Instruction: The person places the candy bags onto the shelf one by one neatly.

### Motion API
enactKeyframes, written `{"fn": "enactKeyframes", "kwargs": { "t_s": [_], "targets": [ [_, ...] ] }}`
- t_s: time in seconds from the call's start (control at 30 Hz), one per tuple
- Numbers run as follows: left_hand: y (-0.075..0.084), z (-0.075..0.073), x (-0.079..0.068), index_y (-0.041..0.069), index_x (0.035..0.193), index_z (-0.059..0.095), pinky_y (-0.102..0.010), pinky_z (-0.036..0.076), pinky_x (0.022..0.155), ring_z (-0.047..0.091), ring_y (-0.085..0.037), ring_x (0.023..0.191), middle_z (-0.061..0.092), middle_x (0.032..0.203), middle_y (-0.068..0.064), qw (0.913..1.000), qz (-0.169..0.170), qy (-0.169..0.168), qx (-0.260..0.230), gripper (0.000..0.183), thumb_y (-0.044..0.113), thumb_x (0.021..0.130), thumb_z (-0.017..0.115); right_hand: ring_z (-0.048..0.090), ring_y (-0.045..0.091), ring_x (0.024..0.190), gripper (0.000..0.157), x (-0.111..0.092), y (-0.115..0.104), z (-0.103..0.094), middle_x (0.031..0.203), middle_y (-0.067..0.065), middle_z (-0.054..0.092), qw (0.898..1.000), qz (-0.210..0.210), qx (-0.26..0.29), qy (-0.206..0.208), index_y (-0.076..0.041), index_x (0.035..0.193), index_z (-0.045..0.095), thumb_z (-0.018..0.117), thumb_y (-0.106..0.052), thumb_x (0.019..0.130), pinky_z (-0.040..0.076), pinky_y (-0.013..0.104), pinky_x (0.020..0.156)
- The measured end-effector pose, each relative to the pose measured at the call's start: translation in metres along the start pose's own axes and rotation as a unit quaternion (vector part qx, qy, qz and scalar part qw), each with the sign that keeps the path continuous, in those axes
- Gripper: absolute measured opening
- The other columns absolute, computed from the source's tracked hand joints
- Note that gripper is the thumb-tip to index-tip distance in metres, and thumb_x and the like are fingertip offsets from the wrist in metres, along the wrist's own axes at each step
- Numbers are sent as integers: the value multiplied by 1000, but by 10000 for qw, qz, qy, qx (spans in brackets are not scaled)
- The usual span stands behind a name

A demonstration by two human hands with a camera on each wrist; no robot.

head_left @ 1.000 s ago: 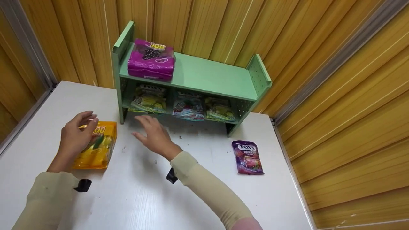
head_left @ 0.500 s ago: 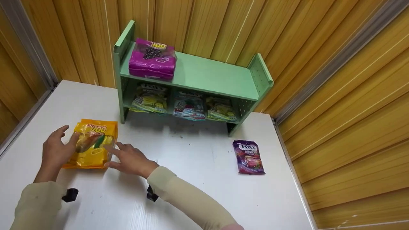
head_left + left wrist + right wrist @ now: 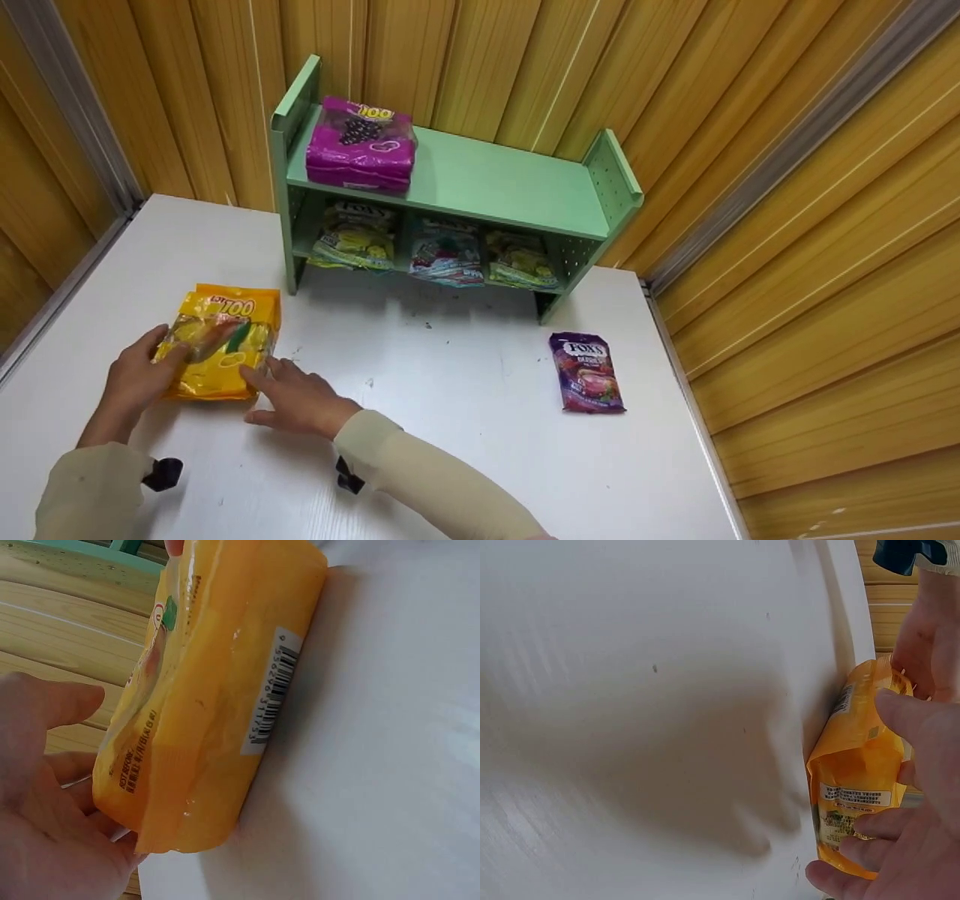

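Observation:
A yellow-orange candy bag (image 3: 217, 352) with a "100" label lies on the white table at the left, printed front up. My left hand (image 3: 133, 379) is at its left side. In the left wrist view the left thumb (image 3: 71, 701) stands off the bag, while the other fingers are partly hidden behind its edge. My right hand (image 3: 300, 397) is at the bag's right side. In the right wrist view its fingers (image 3: 889, 823) reach along the side of the bag, spread and fairly straight. Neither hand has its fingers closed round the bag.
A green two-tier shelf (image 3: 517, 180) stands at the back. A purple "100" candy bag (image 3: 360, 146) sits on its top left; below are three candy bags, one being blue (image 3: 447, 251). A purple Fox's bag (image 3: 589, 373) lies at the right. Wood-patterned walls (image 3: 480, 60) enclose the table (image 3: 450, 465).
My right hand has moved left and down from in front of the shelf to the yellow bag's right side. My left hand has come off the bag's top to its left side.

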State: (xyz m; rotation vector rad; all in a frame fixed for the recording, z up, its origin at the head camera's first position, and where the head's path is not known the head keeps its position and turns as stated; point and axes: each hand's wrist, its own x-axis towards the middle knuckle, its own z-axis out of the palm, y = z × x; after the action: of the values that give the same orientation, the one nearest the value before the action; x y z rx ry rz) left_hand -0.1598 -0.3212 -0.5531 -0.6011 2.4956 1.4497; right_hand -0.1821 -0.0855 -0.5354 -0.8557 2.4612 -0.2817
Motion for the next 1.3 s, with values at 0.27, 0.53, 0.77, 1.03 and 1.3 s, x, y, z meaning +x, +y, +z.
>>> {"fn": "enactKeyframes", "kwargs": {
  "t_s": [0.27,0.53,0.77,1.03,1.3],
  "targets": [
    [-6,10,-2,11,155,2,-66,24,111,11,-56,141,6,157,-32,9998,178,41,-2,74,49,101,35,19,6,148,70,-3,7,-1,161,-19,10,9998,-68,-110,140,-53,148,12,54,-54,92,32,34,117],
    [-4,24,-4,16,155,-6,-66,22,111,9,-55,142,2,158,-30,9994,238,-223,96,80,57,99,35,25,7,146,69,-8,25,-3,161,-12,18,9992,-85,-176,354,-49,150,15,54,-52,93,37,33,113],
    [-5,36,-3,16,150,-21,-71,12,111,0,-55,142,-11,157,-28,9977,-111,-637,204,94,69,93,32,28,8,146,70,-15,36,-1,161,-11,19,9992,-46,47,390,-50,150,14,55,-51,93,38,32,113],
    [-6,45,-5,25,150,-17,-72,12,110,4,-55,142,-4,158,-28,9967,165,-761,220,81,68,95,23,44,6,133,84,-17,40,7,157,-13,28,9941,-40,542,936,-34,155,4,56,-52,92,41,26,109],
    [-2,55,-9,17,153,-9,-69,10,112,2,-53,144,-1,158,-28,9969,127,-743,212,79,65,97,18,58,8,106,93,-11,45,20,130,-5,55,9876,667,633,1271,-22,146,28,67,-67,75,52,25,92]
  ]
}}
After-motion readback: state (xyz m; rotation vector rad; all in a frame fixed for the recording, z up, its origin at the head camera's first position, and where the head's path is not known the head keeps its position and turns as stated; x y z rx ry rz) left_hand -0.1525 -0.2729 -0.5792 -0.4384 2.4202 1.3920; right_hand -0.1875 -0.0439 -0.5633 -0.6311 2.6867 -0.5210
